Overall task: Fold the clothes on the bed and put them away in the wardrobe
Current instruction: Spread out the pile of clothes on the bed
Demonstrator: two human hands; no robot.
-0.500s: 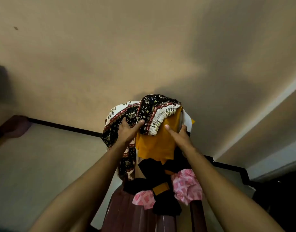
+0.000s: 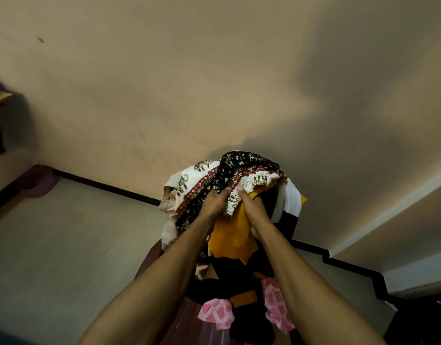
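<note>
A heap of clothes hangs over a tall dark-red post (image 2: 209, 327), seen from below against the ceiling. On top lies a black, white and red batik cloth (image 2: 249, 168). Under it are a yellow garment (image 2: 229, 235), a black garment (image 2: 249, 277) and a pink checked one (image 2: 276, 305). My left hand (image 2: 214, 202) grips the batik cloth's edge. My right hand (image 2: 251, 210) is close beside it, fingers curled into the same edge above the yellow garment. Both arms reach upward.
The beige ceiling (image 2: 214, 83) fills most of the view. A black trim line (image 2: 102, 185) runs along the wall's top. A wooden shelf edge (image 2: 0, 98) juts in at far left. Dark furniture (image 2: 423, 317) stands at lower right.
My hands have come together at the middle of the batik cloth's edge and now grip it. Before, they lay apart, spread flatter on the pile. The cloth has bunched between them.
</note>
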